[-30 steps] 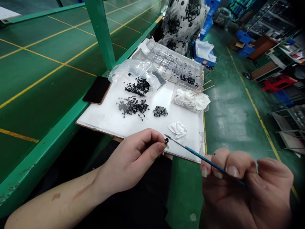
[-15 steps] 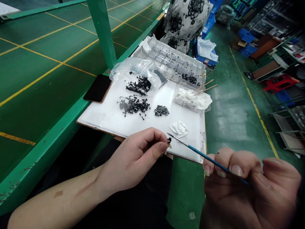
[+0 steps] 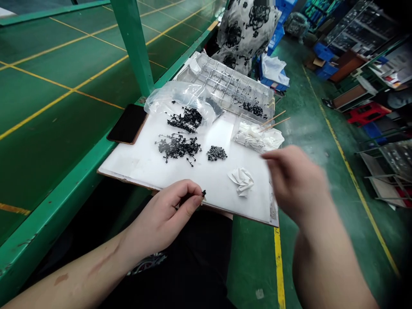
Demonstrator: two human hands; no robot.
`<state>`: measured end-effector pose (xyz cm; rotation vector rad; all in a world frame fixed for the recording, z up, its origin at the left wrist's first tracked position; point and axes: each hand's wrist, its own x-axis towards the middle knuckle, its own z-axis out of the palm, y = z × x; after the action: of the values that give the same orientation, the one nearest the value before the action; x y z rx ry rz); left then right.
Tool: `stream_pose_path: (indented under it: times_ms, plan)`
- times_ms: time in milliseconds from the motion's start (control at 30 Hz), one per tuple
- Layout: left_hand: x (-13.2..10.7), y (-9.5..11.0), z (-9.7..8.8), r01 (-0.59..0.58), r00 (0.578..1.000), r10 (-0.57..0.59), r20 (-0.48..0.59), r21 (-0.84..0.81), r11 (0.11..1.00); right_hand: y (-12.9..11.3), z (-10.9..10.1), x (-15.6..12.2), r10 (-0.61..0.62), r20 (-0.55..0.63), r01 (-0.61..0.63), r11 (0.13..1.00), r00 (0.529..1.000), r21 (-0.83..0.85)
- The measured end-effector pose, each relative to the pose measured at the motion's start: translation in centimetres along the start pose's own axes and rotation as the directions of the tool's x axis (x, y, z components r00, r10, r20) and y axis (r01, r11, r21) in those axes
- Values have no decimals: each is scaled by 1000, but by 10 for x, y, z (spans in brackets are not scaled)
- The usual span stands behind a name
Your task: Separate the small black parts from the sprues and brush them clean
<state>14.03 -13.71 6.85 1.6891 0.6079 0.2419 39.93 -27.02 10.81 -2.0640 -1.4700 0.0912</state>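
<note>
My left hand (image 3: 174, 210) is closed in a pinch at the table's front edge. A tiny black part (image 3: 204, 193) sticks out between its thumb and forefinger. My right hand (image 3: 294, 180) is raised over the table's right side, blurred, with its fingers drawn together. No brush shows in it, and whatever it holds is hidden. Near it lie a crumpled white tissue (image 3: 242, 181) and a clear box of white wipes (image 3: 254, 136) with two thin wooden sticks (image 3: 273, 123). A pile of small black rings (image 3: 216, 153) and a heap of black branched pieces (image 3: 178, 147) lie beyond my left hand.
A plastic bag (image 3: 180, 94) spills more black pieces. Behind it stands a clear compartment tray (image 3: 231, 81). A phone (image 3: 128, 123) rests at the left by a green post (image 3: 133, 47). A person in patterned clothing (image 3: 247, 34) is beyond the tray, near blue bins (image 3: 272, 81).
My right hand has swung forward and turned over, and the blue-handled brush it held is out of sight. My left hand has shifted left and slightly down with the black part.
</note>
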Motion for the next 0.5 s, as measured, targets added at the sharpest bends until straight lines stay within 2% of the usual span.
stream_pose_path:
  times_ms: [33,100,167,233,367,500]
  plan:
    - [1,-4,-1,11,1000,-11,-3,3,1000,3,16,13,4,106,6,996,994,-90]
    - [3,-9,-2,34,999,-34,-6,-10,999,10,52,33,42,241,16,972,970,-235]
    - [5,-13,-5,41,999,-42,-28,-40,998,18,84,46,89,314,26,939,945,-344]
    - [8,-15,-8,29,999,-31,-30,-67,997,24,105,54,124,354,39,907,927,-420]
    - [15,-18,-14,30,999,-32,-19,-84,996,28,118,63,167,395,53,870,903,-489]
    - [19,-22,-11,47,994,-60,-92,-134,990,28,119,67,179,429,63,868,885,-493]
